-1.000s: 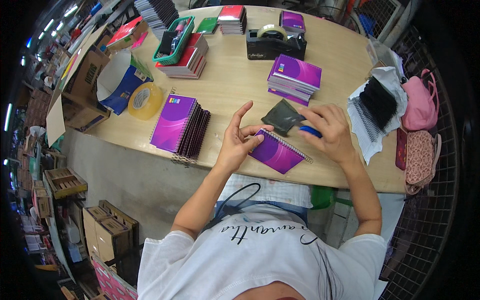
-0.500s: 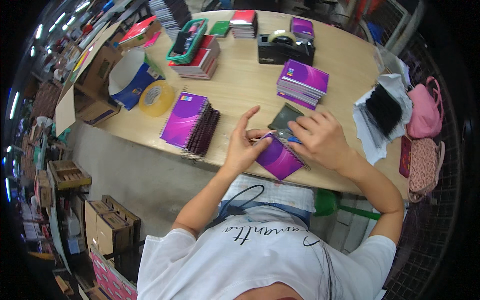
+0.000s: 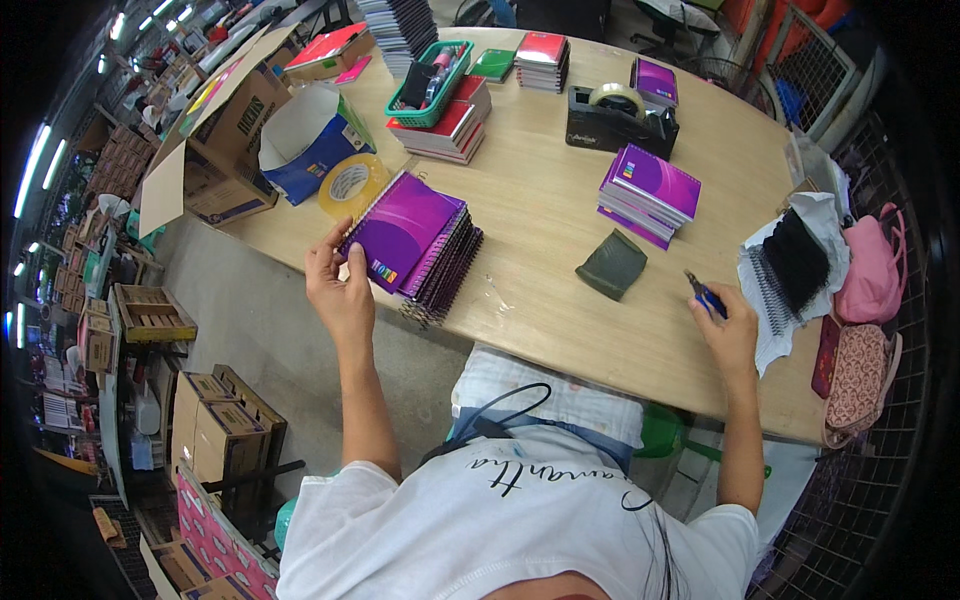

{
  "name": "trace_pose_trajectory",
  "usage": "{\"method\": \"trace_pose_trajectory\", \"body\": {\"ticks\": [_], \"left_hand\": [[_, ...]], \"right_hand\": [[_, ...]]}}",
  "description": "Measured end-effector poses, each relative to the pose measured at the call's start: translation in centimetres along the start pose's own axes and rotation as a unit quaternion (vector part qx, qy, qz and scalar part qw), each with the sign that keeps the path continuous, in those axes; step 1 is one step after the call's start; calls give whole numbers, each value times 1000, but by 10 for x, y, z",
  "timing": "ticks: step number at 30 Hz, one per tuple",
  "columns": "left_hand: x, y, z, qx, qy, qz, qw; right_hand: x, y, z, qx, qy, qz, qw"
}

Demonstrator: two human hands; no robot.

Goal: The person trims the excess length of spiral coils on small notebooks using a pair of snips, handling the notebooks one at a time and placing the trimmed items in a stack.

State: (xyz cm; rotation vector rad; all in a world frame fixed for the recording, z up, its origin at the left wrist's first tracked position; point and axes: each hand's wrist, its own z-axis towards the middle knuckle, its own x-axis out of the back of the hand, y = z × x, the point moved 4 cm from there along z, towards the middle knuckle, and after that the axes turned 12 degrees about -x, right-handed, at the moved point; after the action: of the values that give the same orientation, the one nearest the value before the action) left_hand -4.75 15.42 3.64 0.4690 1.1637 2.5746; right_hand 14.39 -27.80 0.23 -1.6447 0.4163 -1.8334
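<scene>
My left hand [image 3: 342,285] pinches the lower left edge of a purple spiral notebook [image 3: 405,232], thumb on the cover. This notebook lies on top of a stack of purple spiral notebooks [image 3: 450,268] near the table's front edge. Off to the right, my right hand [image 3: 728,328] is closed round small pliers [image 3: 708,298] with blue handles, their jaws pointing up and left over the table. Between the hands lies a dark grey-green curved piece [image 3: 612,265]. Behind it sits a pile of purple notebooks [image 3: 648,192] with no coil visible.
Black wire coils [image 3: 790,262] rest on white wrapping at the right, beside a pink bag [image 3: 868,270] and a patterned pouch [image 3: 858,365]. A black tape dispenser [image 3: 620,122], green basket [image 3: 432,85], tape roll [image 3: 354,186] and cardboard box [image 3: 225,150] stand farther back.
The notebook held between both hands has gone left onto the spiral stack with my left hand. My right hand has moved right with the pliers, away from the grey-green piece. The view has shifted.
</scene>
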Motion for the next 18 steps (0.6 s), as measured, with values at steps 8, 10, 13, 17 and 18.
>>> {"method": "trace_pose_trajectory", "body": {"ticks": [8, 10, 13, 17, 18], "left_hand": [[4, 5, -4, -143, -41, 271, 951], [-12, 45, -7, -209, 7, 210, 955], [-87, 109, -26, -177, -146, -75, 970], [-235, 54, 4, -53, -285, -190, 938], [-270, 34, 9, -52, -305, -138, 941]], "right_hand": [[-48, 23, -1, 83, 22, -87, 992], [-66, 19, 6, 129, 59, -63, 988], [-79, -5, 18, 233, 23, -31, 972], [-25, 69, 63, -38, 133, -104, 985], [-4, 86, 69, -102, 171, -208, 958]]}}
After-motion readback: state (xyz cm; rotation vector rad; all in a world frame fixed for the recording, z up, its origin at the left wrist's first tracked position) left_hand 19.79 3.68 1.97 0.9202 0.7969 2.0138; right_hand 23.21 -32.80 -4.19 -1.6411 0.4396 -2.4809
